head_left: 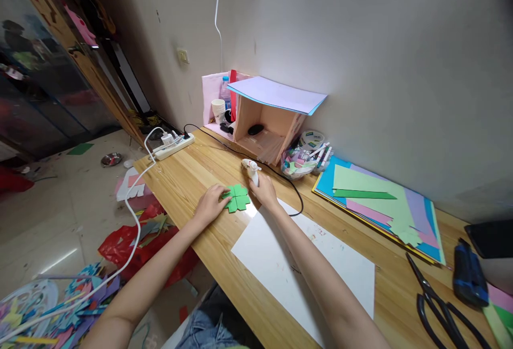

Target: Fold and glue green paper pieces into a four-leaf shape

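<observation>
Green four-lobed paper cutout at left hand; white glue gun in right hand

Cutout: on the pale wooden table, between the two hands, at the fingertips of the left. Dark lines cross at its middle.

Left hand: fingers on the near-side lobe; cannot tell whether they pinch it or only press it.

Right hand: wrapped round the glue gun's handle, gun just beyond the cutout. Black cord loops to the right of this hand. Large white sheet lies beneath the right forearm.

Surroundings: beyond the right hand, open-fronted pinkish box with lavender sheet on top; right of it, clear plastic tub of paper scraps and pens. Farther right of the right hand, stack of coloured paper sheets, then black-handled scissors. Beyond the left hand, white power strip with plugs inserted.
</observation>
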Tool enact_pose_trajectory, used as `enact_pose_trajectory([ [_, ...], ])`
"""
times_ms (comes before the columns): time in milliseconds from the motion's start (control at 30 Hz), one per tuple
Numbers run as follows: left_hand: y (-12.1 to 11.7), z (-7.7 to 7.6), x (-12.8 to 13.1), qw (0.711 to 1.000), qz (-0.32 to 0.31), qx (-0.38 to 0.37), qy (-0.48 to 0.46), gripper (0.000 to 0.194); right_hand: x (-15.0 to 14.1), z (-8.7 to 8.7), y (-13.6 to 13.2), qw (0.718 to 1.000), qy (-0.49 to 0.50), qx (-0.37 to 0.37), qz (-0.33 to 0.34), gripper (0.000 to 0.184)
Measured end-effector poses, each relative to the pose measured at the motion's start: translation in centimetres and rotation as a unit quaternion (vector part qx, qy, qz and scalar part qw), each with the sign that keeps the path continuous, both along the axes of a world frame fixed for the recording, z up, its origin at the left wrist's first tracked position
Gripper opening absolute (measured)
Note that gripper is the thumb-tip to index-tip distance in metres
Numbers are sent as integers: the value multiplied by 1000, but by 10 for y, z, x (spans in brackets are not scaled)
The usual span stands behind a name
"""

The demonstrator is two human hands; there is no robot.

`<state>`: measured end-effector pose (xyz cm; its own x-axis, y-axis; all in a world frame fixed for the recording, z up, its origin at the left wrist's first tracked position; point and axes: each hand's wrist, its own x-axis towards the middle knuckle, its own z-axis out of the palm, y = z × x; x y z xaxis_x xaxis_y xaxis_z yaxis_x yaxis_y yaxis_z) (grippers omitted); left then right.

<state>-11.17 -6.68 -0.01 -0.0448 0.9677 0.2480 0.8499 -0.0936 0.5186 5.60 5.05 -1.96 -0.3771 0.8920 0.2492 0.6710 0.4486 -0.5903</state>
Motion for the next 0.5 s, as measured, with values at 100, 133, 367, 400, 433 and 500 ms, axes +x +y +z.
enact_pose_trajectory([
  [100,8,-3,2,1000,-3,4,31,20,4,3,-2,1000,4,6,-3,20],
  [133,9,-4,3,999,-3,3,39,19,6,4,-4,1000,11,9,-5,22],
  [367,5,-7,6,997,-21,7,75,22,35,17,-30,989,144,11,18,28],
  [400,4,-7,7,997,-18,11,73,23,39,19,-35,987,157,7,20,28],
  [433,3,-8,7,998,-13,16,67,24,41,20,-39,986,165,4,20,29],
  [500,3,-8,8,999,-4,23,41,25,46,22,-46,985,174,-3,17,30],
])
